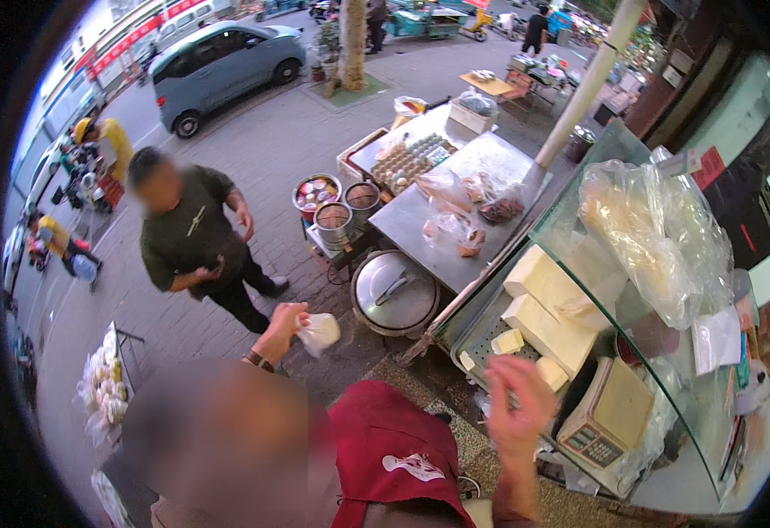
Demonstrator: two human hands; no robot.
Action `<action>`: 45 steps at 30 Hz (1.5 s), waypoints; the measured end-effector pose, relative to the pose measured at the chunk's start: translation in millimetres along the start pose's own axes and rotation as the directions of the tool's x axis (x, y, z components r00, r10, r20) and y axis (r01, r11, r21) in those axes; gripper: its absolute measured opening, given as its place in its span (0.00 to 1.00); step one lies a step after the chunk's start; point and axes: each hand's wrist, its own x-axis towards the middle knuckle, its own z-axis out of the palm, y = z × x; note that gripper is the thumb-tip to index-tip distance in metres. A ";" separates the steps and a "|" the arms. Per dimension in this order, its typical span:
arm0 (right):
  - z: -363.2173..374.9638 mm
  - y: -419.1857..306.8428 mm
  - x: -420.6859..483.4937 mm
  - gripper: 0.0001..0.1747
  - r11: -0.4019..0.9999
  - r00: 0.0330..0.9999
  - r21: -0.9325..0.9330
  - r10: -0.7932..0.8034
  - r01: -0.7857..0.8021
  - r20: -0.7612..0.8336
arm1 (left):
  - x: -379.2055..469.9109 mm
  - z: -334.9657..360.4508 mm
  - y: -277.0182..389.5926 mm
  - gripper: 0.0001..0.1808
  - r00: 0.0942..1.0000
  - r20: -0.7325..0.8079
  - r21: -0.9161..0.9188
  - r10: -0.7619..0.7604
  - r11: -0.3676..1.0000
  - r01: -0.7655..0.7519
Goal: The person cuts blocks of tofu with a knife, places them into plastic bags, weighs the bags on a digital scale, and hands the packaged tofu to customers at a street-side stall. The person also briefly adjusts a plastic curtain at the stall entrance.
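Note:
My left hand (286, 325), with a band around the wrist, grips the top of a thin plastic bag (319, 334) that hangs with a pale block inside. The forearm behind it is blurred out. Blurred by motion, my right hand (522, 401) is raised in front of the tofu with fingers loosely bent and nothing seen in them. Large tofu blocks (550, 333) rest on a perforated metal tray (472, 344) behind glass. A smaller tofu piece (507, 342) lies near the tray's front. Below my head is a red apron (395, 442).
A person in a dark shirt (190, 228) stands ahead. Beside the stall are a lidded metal pot (395, 290), a metal table (406, 244) with bagged food, and egg trays (418, 155). A glass panel (612, 317) and a scale (606, 419) flank my right hand.

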 end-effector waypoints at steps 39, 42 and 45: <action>-87.9 7.0 140.2 0.23 0.774 0.980 -0.626 -0.181 0.094 -0.078 | 285.8 -172.6 97.4 0.11 0.970 -0.028 -0.070 0.241 0.968 -0.243; -86.5 6.2 140.9 0.23 0.781 0.979 -0.619 -0.180 0.084 -0.094 | 259.4 -150.4 94.6 0.17 0.967 0.012 0.044 0.254 0.966 -0.254; -86.0 5.6 140.5 0.23 0.790 0.979 -0.608 -0.173 0.074 -0.104 | 202.7 -84.1 88.0 0.17 0.939 0.294 -0.111 0.177 0.982 -0.151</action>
